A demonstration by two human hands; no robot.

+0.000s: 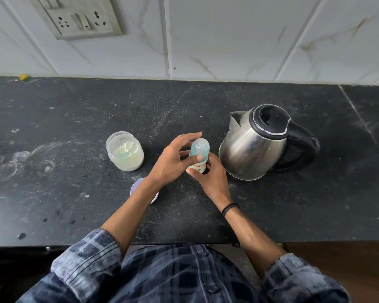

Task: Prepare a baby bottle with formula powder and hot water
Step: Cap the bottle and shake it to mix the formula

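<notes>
Black speckled counter (74,193) carries an open jar (125,152) of pale powder. Its lid (134,189) lies nearer the person, partly hidden under the left forearm. A steel kettle (256,143) stands to the right, its lid down. Between jar and kettle the bottle (199,149) is held roughly upright with its translucent cap on. The right hand (212,180) has its grip closed round the bottle's lower body. The left hand (173,158) grips the cap, thumb on its front and fingers arched over the top.
</notes>
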